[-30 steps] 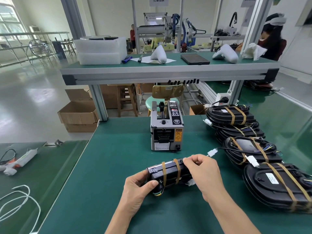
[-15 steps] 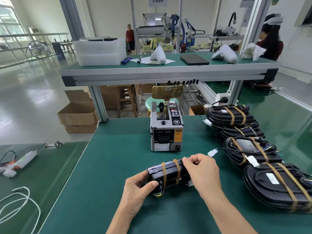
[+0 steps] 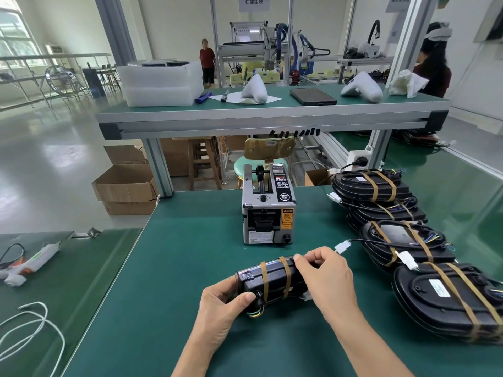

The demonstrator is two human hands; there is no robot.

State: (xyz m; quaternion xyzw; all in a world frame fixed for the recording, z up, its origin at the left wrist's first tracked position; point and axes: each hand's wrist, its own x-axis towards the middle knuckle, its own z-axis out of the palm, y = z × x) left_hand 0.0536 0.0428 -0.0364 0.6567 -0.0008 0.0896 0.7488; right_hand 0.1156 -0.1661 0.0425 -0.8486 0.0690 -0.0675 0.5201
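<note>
A black housing part (image 3: 272, 281) with two brown tape bands and short coloured wires stands on edge on the green bench mat (image 3: 190, 268), near the front. My left hand (image 3: 220, 308) grips its left end, thumb on the near face. My right hand (image 3: 324, 276) covers its right end, thumb and fingers pinching the top edge beside the second tape band. A grey tape dispenser (image 3: 268, 208) stands just behind the part.
A row of several taped black housings (image 3: 402, 240) with white connectors lies along the right. A raised shelf (image 3: 272, 118) crosses the back with foam trays, white parts and a tablet. A glue gun (image 3: 30, 262) and white cable lie on the left bench. People stand behind.
Both hands keep their hold on the part. My right fingers have shifted slightly along its top edge. A person in red has come into view behind the shelf.
</note>
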